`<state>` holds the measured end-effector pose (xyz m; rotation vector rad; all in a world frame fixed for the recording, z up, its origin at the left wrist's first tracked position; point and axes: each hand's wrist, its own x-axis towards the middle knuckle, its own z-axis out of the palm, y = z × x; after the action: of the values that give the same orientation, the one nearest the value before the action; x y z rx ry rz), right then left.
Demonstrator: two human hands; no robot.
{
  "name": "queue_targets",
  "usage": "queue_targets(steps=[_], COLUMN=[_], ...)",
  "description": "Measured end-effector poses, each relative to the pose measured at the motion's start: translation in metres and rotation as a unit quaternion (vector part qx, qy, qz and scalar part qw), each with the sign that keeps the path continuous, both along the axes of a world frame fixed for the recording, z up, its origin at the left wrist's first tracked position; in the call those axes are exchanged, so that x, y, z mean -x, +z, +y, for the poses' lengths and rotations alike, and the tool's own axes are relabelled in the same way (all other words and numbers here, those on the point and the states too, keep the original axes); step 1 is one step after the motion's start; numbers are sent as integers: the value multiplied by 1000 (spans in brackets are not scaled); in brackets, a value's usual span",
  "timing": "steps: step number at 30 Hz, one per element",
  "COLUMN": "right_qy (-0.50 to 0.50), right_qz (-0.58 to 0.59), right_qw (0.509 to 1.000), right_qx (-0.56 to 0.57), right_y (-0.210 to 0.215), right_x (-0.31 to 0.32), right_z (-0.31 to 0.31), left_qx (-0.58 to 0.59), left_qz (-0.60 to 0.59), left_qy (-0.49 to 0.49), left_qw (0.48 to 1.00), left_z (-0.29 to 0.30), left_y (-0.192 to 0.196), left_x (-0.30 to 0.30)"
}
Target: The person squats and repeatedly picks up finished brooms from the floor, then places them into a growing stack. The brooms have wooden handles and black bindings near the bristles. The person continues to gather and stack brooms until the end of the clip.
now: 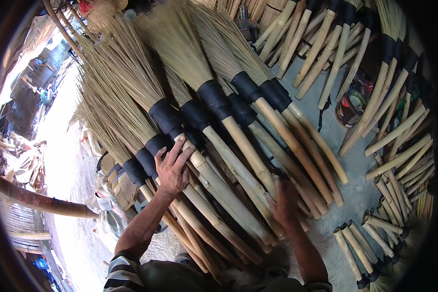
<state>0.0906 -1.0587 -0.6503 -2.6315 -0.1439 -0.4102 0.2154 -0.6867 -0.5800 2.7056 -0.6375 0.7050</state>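
Several grass brooms with bamboo handles and black bindings lie side by side in front of me, their bristles pointing away. My right hand [283, 202] is closed round the lower end of one broom's handle [248, 153]. That broom's bristles [173, 41] are smeared by motion, and its black binding [214, 99] lies above the neighbouring brooms. My left hand [173, 170] rests with fingers spread on the handle of another broom, just below its black binding [166, 117]. The right fingers are partly dark and blurred.
More brooms are piled at the upper right [326, 46], with handles toward me. A round container [350, 109] sits among them. Short-handled brooms [357, 246] lie at the lower right. A thick pole [48, 198] juts in from the left, near a pale sack [107, 214].
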Motion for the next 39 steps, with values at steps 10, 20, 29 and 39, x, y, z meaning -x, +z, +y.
queue_targets(steps=[10, 20, 29, 39], right_qy=[-71, -106, -64, -752], right_qz=[-103, -102, -56, -106], right_qw=[992, 987, 991, 631], right_qx=[0, 60, -107, -156], right_y=[9, -14, -41, -58], right_x=[-37, -20, 22, 187], right_z=[-15, -37, -62, -392], left_qx=[-50, -69, -104, -100], left_qz=[-26, -60, -81, -86], left_qy=[-9, -27, 7, -25], left_qw=[998, 995, 991, 991], left_z=[5, 4, 7, 4], left_y=[-8, -15, -19, -17], left_x=[-3, -10, -11, -15])
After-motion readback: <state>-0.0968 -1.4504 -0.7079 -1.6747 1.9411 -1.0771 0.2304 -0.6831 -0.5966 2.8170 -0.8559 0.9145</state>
